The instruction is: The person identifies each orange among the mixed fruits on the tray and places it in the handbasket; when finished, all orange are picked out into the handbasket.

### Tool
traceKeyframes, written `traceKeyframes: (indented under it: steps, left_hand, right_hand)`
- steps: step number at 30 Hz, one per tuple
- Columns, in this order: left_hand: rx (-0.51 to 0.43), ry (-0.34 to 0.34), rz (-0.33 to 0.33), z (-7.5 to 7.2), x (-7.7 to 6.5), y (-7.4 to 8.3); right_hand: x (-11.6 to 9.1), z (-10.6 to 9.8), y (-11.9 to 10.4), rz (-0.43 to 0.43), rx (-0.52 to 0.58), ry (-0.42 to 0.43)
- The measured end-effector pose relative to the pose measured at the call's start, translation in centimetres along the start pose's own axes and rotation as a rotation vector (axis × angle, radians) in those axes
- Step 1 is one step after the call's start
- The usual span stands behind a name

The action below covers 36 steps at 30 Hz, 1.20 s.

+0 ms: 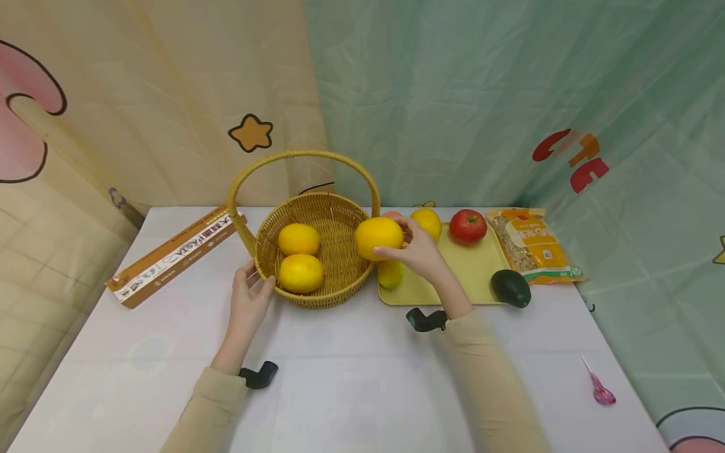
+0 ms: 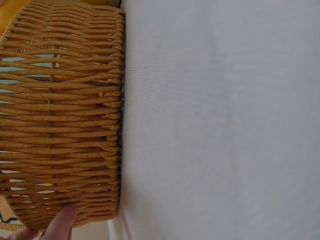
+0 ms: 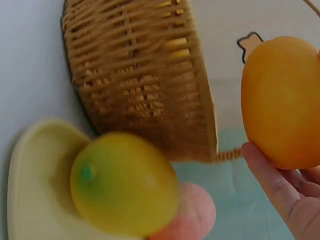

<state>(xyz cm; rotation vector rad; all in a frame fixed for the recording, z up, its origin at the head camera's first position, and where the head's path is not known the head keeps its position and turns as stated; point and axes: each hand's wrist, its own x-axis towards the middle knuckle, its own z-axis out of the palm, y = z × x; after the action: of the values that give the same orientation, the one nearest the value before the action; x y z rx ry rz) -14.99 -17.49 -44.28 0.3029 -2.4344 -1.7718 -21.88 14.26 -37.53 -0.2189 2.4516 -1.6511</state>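
My right hand [image 1: 420, 253] holds a yellow oval fruit [image 1: 378, 238] between thumb and fingers, beside the right rim of a wicker basket [image 1: 343, 251]. In the right wrist view this fruit [image 3: 282, 105] is raised above the table, level with the basket's upper edge. Two more yellow fruits, one farther back [image 1: 299, 239] and one nearer [image 1: 301, 274], lie inside the basket on its left. My left hand [image 1: 250, 299] grips the basket's front-left rim. The left wrist view shows the woven wall [image 2: 60, 115] with a finger [image 2: 61, 222] against it.
Right of the basket, a pale yellow tray [image 1: 461, 277] bears a yellow-green fruit [image 1: 390, 274], a pink fruit [image 3: 197, 215], another yellow fruit [image 1: 427, 223], a red tomato-like fruit [image 1: 467, 227] and an avocado [image 1: 510, 288]. A food bag [image 1: 527, 245], pasta box [image 1: 175, 255] and pink lollipop-like item [image 1: 603, 393] lie around.
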Motion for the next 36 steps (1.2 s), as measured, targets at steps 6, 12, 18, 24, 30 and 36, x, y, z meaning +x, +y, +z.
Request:
traceKeyframes:
  steps: [6, 12, 18, 24, 30, 36]
  left_hand:
    - [-0.004, 0.009, 0.005, -0.2, -0.2, -0.2]
    - [-0.001, 0.002, -0.017, -0.1, -0.3, -0.2]
    - [-0.007, 0.001, -0.015, -0.1, -0.3, -0.2]
    - [-0.009, 0.004, -0.01, 0.0, -0.1, -0.1]
    - [-0.003, 0.002, -0.01, -0.1, -0.1, -0.1]
    - [-0.008, -0.003, -0.012, -0.1, -0.1, -0.2]
  right_hand:
    - [1.1, 3.1, -0.5, -0.004, -0.022, -0.019]
    - [2.4, 5.8, -0.8, -0.01, -0.052, 0.016]
    - [3.7, 7.3, -0.8, -0.022, -0.102, 0.055]
    - [4.8, 8.3, -0.9, -0.013, -0.194, 0.078]
    - [5.7, 9.0, -0.8, 0.006, -0.259, 0.087]
    - [6.3, 9.5, -0.8, 0.046, -0.28, 0.111]
